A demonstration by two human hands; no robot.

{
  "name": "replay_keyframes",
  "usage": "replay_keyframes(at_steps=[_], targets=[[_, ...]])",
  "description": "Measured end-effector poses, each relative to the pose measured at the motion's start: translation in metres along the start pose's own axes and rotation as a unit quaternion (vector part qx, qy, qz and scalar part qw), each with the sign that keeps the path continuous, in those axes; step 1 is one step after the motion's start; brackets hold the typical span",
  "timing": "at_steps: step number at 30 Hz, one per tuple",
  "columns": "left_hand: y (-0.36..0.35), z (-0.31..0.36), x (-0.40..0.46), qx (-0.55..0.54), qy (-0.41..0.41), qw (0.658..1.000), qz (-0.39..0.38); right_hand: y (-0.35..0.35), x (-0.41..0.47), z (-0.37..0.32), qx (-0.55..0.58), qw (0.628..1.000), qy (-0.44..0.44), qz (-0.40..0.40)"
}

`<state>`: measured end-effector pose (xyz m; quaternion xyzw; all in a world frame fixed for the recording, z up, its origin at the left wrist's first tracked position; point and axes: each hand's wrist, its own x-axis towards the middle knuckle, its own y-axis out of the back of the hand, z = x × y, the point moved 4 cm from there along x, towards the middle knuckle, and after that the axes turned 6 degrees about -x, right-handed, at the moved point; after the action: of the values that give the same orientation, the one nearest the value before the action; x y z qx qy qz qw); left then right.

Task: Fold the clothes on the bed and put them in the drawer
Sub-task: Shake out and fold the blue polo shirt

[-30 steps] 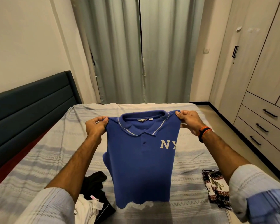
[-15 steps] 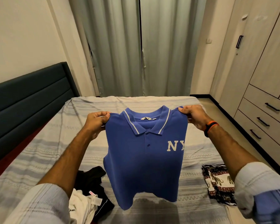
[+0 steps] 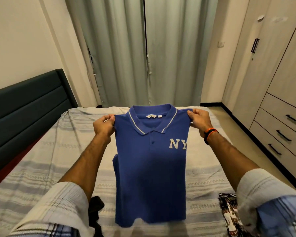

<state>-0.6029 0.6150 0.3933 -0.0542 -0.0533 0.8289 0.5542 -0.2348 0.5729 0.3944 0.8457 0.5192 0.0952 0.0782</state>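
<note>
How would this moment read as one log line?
step: folding | left hand, right hand: pinch blue polo shirt shoulders | shirt: above bed

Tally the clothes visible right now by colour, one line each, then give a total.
Blue: 1, the polo shirt held up by both hands
Black: 1, garment on the bed, partly hidden
Black-and-white patterned: 1, garment at the bed's right edge
Total: 3

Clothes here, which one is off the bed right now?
The blue polo shirt with NY on it, held up by both shoulders. The black garment and the patterned one lie on the bed.
</note>
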Motion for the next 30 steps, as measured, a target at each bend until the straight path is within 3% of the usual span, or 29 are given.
replay_keyframes(at_steps=[5,12,17,23,30], targets=[[-0.013,0.043,0.0,-0.139,-0.057,0.983,-0.107,0.007,-0.009,-0.048,0.086,0.993,0.086,-0.001],[0.047,-0.006,-0.032,-0.026,-0.075,0.964,-0.254,0.023,-0.076,0.001,0.055,0.992,0.096,-0.065],[0.122,-0.115,-0.098,0.17,-0.019,0.935,-0.312,0.018,-0.162,0.134,-0.072,0.985,-0.011,-0.153],[0.217,-0.306,-0.177,0.332,0.103,0.872,-0.346,-0.007,-0.289,0.293,-0.204,0.94,-0.13,-0.242],[0.282,-0.415,-0.265,0.428,0.119,0.825,-0.349,-0.015,-0.399,0.403,-0.309,0.888,-0.159,-0.3]])
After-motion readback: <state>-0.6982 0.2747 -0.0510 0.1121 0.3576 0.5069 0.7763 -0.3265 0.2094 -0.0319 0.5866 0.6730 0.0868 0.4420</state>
